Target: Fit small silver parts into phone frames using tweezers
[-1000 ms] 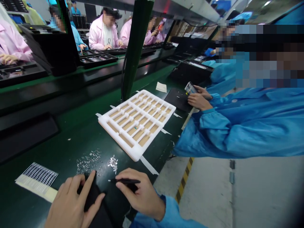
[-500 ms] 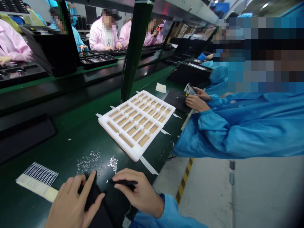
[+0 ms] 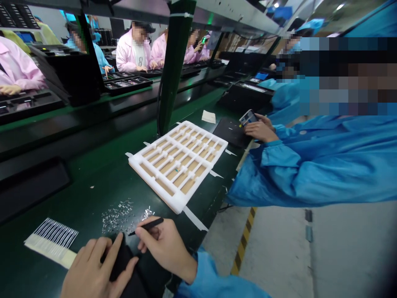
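My right hand (image 3: 166,244) pinches slim black tweezers (image 3: 154,224) between thumb and fingers, their thin tip pointing left, low over the table. Beside it, my left hand (image 3: 94,265) lies with thumb and index finger apart on a flat black pad (image 3: 122,258) at the bottom. The tweezers' tip is close to the left index fingertip; whether it holds anything is too small to tell. Just beyond the hands, tiny silvery pieces (image 3: 118,216) lie scattered. A denser little heap (image 3: 147,212) of them is partly hidden by my right hand.
Left of my hands lies a cream card with thin white strips (image 3: 57,234). A white slotted foam tray (image 3: 178,205) sits ahead, with tape at its edges. A green post (image 3: 172,74) rises behind it. At right, a co-worker in blue (image 3: 297,165) holds a small device (image 3: 248,118).
My right hand has moved left and the tweezers have tilted, their tip now nearer my left index finger. The small white bit at the tip no longer shows. My left hand stays on the pad.
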Available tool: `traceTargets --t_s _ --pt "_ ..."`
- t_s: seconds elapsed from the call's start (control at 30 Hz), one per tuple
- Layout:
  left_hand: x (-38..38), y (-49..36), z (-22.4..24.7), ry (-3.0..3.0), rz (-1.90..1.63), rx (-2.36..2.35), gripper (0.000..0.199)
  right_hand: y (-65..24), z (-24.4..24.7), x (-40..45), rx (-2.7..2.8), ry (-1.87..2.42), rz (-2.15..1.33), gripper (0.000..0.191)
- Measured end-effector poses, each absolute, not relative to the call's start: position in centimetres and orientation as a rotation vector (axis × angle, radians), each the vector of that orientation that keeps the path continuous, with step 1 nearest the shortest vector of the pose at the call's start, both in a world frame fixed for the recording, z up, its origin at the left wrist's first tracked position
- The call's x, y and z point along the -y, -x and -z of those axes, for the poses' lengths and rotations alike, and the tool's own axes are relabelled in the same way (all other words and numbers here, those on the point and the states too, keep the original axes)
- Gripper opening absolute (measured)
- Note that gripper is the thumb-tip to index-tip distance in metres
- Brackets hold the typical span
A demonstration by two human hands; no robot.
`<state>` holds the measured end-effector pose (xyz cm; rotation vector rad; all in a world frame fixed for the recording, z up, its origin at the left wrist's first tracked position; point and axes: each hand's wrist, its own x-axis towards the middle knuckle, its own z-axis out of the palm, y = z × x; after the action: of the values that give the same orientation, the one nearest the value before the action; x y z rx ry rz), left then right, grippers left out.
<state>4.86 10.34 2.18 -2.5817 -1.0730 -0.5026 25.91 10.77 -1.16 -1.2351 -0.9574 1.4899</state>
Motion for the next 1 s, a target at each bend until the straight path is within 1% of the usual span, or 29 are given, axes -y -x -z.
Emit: traceTargets --t_s 0.37,0.57,0.7,0.87,1.0 --pt "-10.7 -5.0 -1.9 2.645 0.499 1.107 0.039 -25.5 0.1 -11.6 1.035 1.336 -1.499 0.034" --pt "-10.8 -4.9 -1.5 2.635 0.517 1.089 0.040 -25.7 0.5 -11.2 0.977 1.304 -1.458 0.039" --pt "-10.8 -5.0 -1.4 2.652 0.501 1.105 0.042 -27.4 1.2 -10.0 0.944 1.296 -1.273 0.045" --pt "-10.7 -4.9 -1.2 2.654 0.463 1.112 0.042 -30.2 1.3 -8.6 1.091 1.323 -1.002 0.032" --pt "-10.6 -4.9 -1.1 2.653 0.484 1.103 0.043 -31.4 0.9 -8.1 1.249 1.272 -0.915 0.019"
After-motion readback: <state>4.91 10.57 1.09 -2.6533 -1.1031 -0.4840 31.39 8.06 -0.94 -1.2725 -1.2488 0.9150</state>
